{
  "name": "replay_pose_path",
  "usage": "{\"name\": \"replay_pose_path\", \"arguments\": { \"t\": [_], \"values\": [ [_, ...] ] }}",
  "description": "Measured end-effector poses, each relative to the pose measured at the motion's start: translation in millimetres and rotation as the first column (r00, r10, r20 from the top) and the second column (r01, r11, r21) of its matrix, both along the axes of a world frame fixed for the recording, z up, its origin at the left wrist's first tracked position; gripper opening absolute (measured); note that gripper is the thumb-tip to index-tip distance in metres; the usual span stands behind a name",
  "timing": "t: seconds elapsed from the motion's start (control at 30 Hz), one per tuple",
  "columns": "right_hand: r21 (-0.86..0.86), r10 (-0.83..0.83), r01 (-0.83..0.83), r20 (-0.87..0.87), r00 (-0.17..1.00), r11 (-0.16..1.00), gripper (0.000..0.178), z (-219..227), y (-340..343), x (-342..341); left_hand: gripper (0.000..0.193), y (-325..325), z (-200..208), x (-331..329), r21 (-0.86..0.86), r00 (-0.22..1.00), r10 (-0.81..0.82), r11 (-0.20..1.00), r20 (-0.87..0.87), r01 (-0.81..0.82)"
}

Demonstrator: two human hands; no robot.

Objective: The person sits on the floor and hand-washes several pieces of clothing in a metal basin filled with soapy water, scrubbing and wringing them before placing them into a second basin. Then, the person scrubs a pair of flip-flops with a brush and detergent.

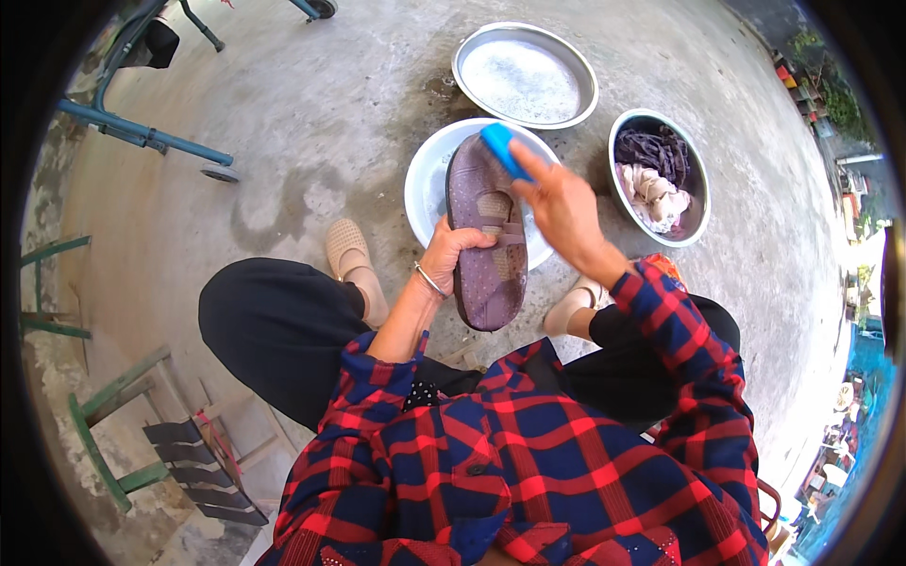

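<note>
My left hand [448,251] grips a purple-brown shoe [479,275] by its middle, the thumb lying across the upper near the strap. The shoe is dotted, with a mesh opening and a dark sole edge. In my right hand [559,203] is a blue brush [506,151], held against or just over the far end of the shoe; its bristles are hidden. Below the shoe stands a white basin [421,185] with liquid in it, partly covered by the shoe and my hands.
A metal basin [592,87] of sudsy water stands beyond. To the right, another metal basin [700,209] holds dark and pale cloths [651,189]. Blue metal frames [151,132] on wheels stand at the far left, and a green wooden chair [94,424] at the near left.
</note>
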State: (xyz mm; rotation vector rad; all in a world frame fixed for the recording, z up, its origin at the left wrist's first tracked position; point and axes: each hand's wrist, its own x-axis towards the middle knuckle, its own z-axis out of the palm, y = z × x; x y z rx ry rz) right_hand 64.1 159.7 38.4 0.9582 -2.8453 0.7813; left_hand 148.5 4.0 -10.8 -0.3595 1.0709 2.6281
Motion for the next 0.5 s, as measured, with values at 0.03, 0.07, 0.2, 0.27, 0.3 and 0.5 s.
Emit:
{"name": "replay_pose_path", "arguments": {
  "t": [0.03,0.07,0.2,0.27,0.3,0.5],
  "values": [
    [0.007,0.067,-0.067,0.029,0.997,0.998,0.044,3.6,-2.9,14.2,0.049,-0.8,-3.5,1.5,0.007,1.000,0.017,1.000,0.005,-0.017],
    [-0.023,0.167,-0.165,0.099,0.981,0.986,0.046,6.1,-3.1,30.9,0.048,-2.8,-5.2,0.4,0.029,0.999,-0.017,0.999,0.030,0.016],
    [0.133,0.042,-0.028,-0.108,0.993,0.991,0.047,3.1,-6.5,-8.5,0.050,7.9,6.8,0.5,0.049,0.998,-0.056,0.997,-0.012,0.057],
    [0.147,-0.062,0.078,-0.110,0.992,0.986,0.044,0.1,2.9,-27.8,0.051,13.7,5.9,-2.3,0.035,0.998,-0.065,0.997,-0.013,0.065],
    [0.153,-0.061,0.076,-0.100,0.993,0.985,0.044,-3.2,3.0,-24.1,0.051,13.1,6.2,-2.6,0.018,0.998,-0.063,0.998,-0.011,0.063],
    [0.187,0.031,-0.023,-0.040,0.999,0.982,0.049,-4.2,-4.0,-1.2,0.046,5.7,-5.8,5.3,-0.081,0.999,-0.006,0.997,0.038,0.009]
  ]
}}
